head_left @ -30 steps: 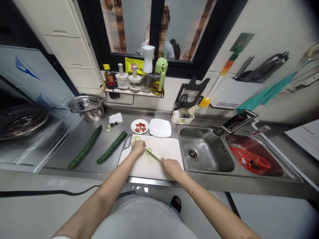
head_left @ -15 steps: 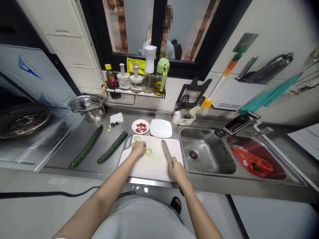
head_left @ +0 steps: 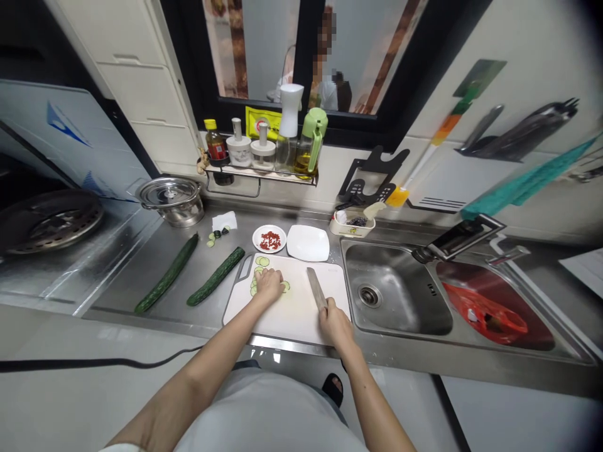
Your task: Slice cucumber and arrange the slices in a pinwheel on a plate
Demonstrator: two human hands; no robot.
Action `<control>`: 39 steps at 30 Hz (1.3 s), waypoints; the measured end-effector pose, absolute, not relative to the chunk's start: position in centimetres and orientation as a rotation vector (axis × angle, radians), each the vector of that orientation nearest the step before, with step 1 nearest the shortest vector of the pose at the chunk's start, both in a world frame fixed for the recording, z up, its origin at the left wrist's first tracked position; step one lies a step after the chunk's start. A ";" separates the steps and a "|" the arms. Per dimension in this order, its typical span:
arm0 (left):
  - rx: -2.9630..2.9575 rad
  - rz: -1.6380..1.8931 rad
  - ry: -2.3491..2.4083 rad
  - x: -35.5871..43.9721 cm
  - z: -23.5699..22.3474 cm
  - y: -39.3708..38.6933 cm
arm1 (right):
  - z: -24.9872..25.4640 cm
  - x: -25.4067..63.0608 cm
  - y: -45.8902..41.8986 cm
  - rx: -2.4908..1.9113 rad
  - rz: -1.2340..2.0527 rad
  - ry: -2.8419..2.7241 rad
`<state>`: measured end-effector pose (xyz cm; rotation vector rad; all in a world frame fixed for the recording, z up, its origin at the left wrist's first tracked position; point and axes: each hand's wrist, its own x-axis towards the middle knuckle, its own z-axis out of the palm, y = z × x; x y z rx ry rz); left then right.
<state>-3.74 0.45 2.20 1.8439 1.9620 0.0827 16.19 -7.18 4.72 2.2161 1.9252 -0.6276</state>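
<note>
My right hand (head_left: 335, 323) is wrapped round the handle of a kitchen knife (head_left: 316, 287), whose blade lies low over the right half of the white cutting board (head_left: 294, 323). My left hand (head_left: 269, 285) is on the board's left half, fingers bent down and closed at a thin cucumber slice (head_left: 286, 287) that shows partly beside the fingertips. More cucumber slices (head_left: 262, 261) lie at the upper left of the board and partly under my left hand. Left of the board rest a cut cucumber (head_left: 215, 277) and a longer cucumber (head_left: 167, 274) on the steel counter.
Behind the board stand a plate of chopped red pieces (head_left: 269, 247) and a white square plate (head_left: 308, 243). Cucumber ends (head_left: 217, 234) lie near a white paper (head_left: 225, 221). At right is a double sink (head_left: 396, 292) with a red bag (head_left: 490, 317); at left, a lidded pot (head_left: 179, 210).
My left hand has moved right, from beside the slices at the left onto the single slice near the middle. The knife stays in my right hand. The view has shifted slightly.
</note>
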 end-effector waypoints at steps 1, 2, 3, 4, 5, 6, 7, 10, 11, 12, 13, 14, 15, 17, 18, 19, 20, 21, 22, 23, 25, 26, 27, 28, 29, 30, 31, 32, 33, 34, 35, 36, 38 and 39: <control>1.835 0.083 1.964 -3.7 2.2 0.5 | 4.6 16.2 -7.1 2.212 -0.620 1.930; 1.824 0.090 1.966 -3.8 2.3 0.6 | 4.5 16.3 -7.1 2.207 -0.613 1.938; 1.811 0.102 1.968 -3.8 2.4 0.6 | 4.4 16.3 -7.1 2.203 -0.609 1.943; 1.800 0.118 1.970 -3.8 2.5 0.5 | 4.4 16.3 -7.0 2.197 -0.610 1.944; 1.787 0.135 1.973 -3.9 2.7 0.4 | 4.3 16.3 -7.0 2.192 -0.614 1.941; 1.772 0.152 1.976 -3.9 2.9 0.3 | 4.3 16.3 -7.0 2.189 -0.619 1.937; 1.757 0.168 1.979 -4.0 3.1 0.1 | 4.3 16.3 -7.0 2.188 -0.622 1.933; 1.718 0.222 1.977 -4.2 3.5 -0.7 | 4.4 16.3 -7.0 2.174 -0.621 1.941; 1.705 0.245 1.969 -4.2 3.6 -1.1 | 4.4 16.3 -7.1 2.167 -0.617 1.949; 1.692 0.267 1.960 -4.3 3.5 -1.5 | 4.4 16.2 -7.1 2.160 -0.615 1.955; 1.678 0.289 1.951 -4.4 3.5 -1.9 | 4.5 16.2 -7.1 2.156 -0.614 1.956; 1.662 0.310 1.944 -4.6 3.3 -2.4 | 4.5 16.2 -7.1 2.155 -0.612 1.957; 1.644 0.332 1.941 -4.9 3.1 -2.8 | 4.5 16.1 -7.1 2.155 -0.611 1.959; 1.612 0.384 1.956 -5.7 2.7 -3.7 | 4.5 16.1 -7.1 2.156 -0.615 1.955; 1.592 0.409 1.972 -6.2 2.5 -4.1 | 4.4 16.1 -7.1 2.156 -0.616 1.953; 1.568 0.427 2.001 -6.8 2.2 -4.5 | 4.4 16.0 -7.1 2.156 -0.617 1.953; 1.546 0.432 2.030 -7.4 2.0 -4.8 | 4.4 16.0 -7.1 2.156 -0.617 1.952; 1.524 0.435 2.056 -8.0 1.8 -5.1 | 4.4 16.0 -7.1 2.157 -0.617 1.951; 1.506 0.432 2.077 -8.5 1.6 -5.3 | 4.3 16.0 -7.1 2.157 -0.618 1.952; 1.492 0.427 2.090 -9.1 1.4 -5.5 | 4.3 16.0 -7.1 2.160 -0.618 1.955; 1.474 0.423 2.107 -9.9 1.1 -5.7 | 4.2 16.1 -7.1 2.164 -0.623 1.960; 1.465 0.426 2.116 -10.2 0.9 -5.8 | 4.2 16.1 -7.1 2.166 -0.623 1.965; 1.457 0.432 2.126 -10.5 0.7 -5.9 | 4.1 16.1 -7.1 2.166 -0.620 1.968; 1.449 0.439 2.137 -10.8 0.6 -6.0 | 4.1 16.1 -7.1 2.166 -0.614 1.972; 1.442 0.446 2.149 -11.0 0.4 -6.1 | 4.0 16.1 -7.1 2.164 -0.608 1.973; 1.440 0.448 2.158 -11.3 0.3 -6.1 | 4.0 16.1 -7.1 2.162 -0.603 1.972; 1.440 0.447 2.166 -11.5 0.2 -6.2 | 3.9 16.1 -7.1 2.159 -0.600 1.972; 1.443 0.442 2.172 -11.6 0.1 -6.2 | 3.9 16.1 -7.1 2.157 -0.602 1.970; 1.448 0.436 2.176 -11.8 0.1 -6.2 | 4.0 16.1 -7.1 2.153 -0.608 1.969; 1.454 0.431 2.178 -11.9 0.0 -6.2 | 4.0 16.1 -7.1 2.150 -0.614 1.967; 1.460 0.425 2.181 -12.0 -0.1 -6.2 | 4.1 16.1 -7.1 2.148 -0.620 1.965; 1.467 0.420 2.184 -12.0 -0.1 -6.3 | 4.2 16.0 -7.1 2.146 -0.626 1.964; 1.493 0.400 2.196 -12.1 -0.2 -6.3 | 4.4 16.0 -7.0 2.142 -0.634 1.961; 1.511 0.385 2.205 -12.0 -0.2 -6.4 | 4.5 15.9 -7.0 2.140 -0.634 1.960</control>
